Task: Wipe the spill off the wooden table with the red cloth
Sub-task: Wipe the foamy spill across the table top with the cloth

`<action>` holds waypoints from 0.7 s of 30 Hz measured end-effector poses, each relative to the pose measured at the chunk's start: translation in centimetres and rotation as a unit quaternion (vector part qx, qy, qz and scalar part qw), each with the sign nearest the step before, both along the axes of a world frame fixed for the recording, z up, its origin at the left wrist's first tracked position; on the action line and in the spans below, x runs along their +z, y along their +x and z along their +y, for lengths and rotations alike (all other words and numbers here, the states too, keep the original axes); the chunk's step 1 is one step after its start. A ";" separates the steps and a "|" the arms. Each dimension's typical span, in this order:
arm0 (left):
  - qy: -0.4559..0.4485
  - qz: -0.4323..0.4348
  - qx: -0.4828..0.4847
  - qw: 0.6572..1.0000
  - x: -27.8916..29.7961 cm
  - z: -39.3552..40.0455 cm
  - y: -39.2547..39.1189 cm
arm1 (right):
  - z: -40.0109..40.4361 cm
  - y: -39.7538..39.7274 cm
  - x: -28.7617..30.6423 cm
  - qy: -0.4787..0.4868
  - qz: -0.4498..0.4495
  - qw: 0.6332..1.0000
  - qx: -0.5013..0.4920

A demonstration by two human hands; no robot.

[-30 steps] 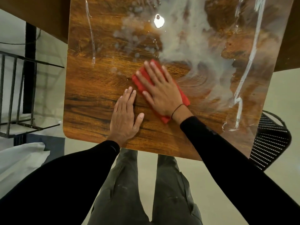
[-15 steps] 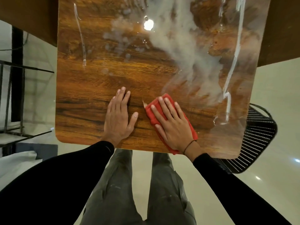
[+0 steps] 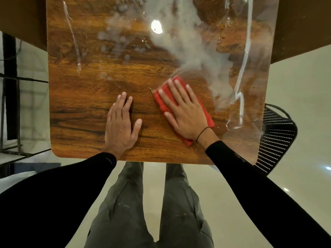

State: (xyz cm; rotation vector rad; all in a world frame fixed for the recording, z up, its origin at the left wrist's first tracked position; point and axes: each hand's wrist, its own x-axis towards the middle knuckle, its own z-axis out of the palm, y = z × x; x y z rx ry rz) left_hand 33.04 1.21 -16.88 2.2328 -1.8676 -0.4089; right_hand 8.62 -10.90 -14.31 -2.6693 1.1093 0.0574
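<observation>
A folded red cloth (image 3: 206, 111) lies on the wooden table (image 3: 86, 97), near its front edge and right of centre. My right hand (image 3: 182, 111) presses flat on the cloth with straight, spread fingers and covers most of it. My left hand (image 3: 121, 124) rests flat on bare wood to the cloth's left, a short gap away. A pale, cloudy wet spill (image 3: 197, 56) spreads over the table's far middle and right, reaching down to just beyond the cloth's far corner. Streaks of liquid (image 3: 245, 56) run along the right side.
A black perforated chair (image 3: 275, 138) stands at the table's front right corner. A dark metal frame (image 3: 10, 90) stands to the left of the table. A second brown tabletop (image 3: 300, 25) adjoins at the far right. My legs stand on a pale floor (image 3: 295, 97) below the front edge.
My right hand drew the cloth from the table's middle toward the front edge, then pushed it a little away and to the right. My left hand stayed flat in place.
</observation>
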 end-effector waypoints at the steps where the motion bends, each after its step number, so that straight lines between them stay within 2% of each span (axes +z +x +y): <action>1: -0.001 -0.001 -0.001 1.000 0.1 -0.1 0.0 | 0.8 -0.9 -0.1 0.005 -0.001 0.999 0.039; 3: 0.003 -0.004 0.003 1.000 0.3 -0.2 -0.3 | 2.0 -3.5 -0.3 0.013 0.000 0.996 0.093; 5: 0.015 0.000 0.010 1.000 0.7 -0.1 -0.6 | 2.3 -6.3 -0.2 0.016 0.013 0.995 0.094; 8: 0.003 0.029 0.022 0.999 1.7 -0.5 -1.8 | 0.7 -8.3 0.5 0.007 0.019 1.000 -0.020; 12: -0.044 0.081 0.015 0.996 2.7 -2.7 -7.3 | -0.4 -5.9 0.9 -0.006 0.019 0.989 -0.144; 14: -0.061 0.109 0.013 0.992 2.9 -4.5 -10.3 | 0.8 -5.2 0.7 0.002 0.008 0.991 -0.130; 16: -0.064 0.122 -0.014 0.990 2.6 -6.1 -11.8 | 2.9 -6.3 0.5 0.013 -0.002 0.997 -0.070; 19: -0.035 0.093 -0.104 0.990 1.8 -6.6 -11.6 | 6.0 -10.9 0.0 0.024 0.007 1.000 -0.012; 21: -0.012 0.055 -0.156 0.986 1.3 -6.3 -11.3 | 6.4 -14.0 0.0 0.023 0.010 0.999 -0.037</action>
